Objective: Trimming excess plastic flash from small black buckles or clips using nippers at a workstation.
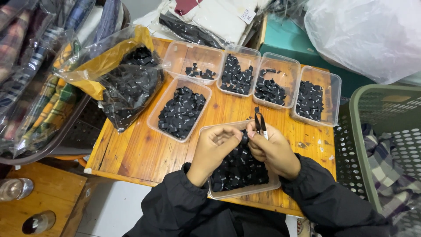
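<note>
Left hand (213,147) pinching a black label (244,138) at its fingertips, right hand (272,149) gripping small snips (260,123) just beside it, both above the tub (245,192) at the table's (140,153) near edge

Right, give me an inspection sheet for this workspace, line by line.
Surface: wooden table, worn, pale marks near its right edge.
Job's things: clear tray of black labels under both hands; small black snips in the right hand.
Clutter: five more clear trays with black labels, one nearly bare; torn plastic bag of labels.
Grippers: left hand pinches a label; right hand holds the snips, blades pointing up.
Cables: nothing seen.
Surroundings: green mesh basket with plaid cloth at right; bagged plaid fabric at left.
</note>
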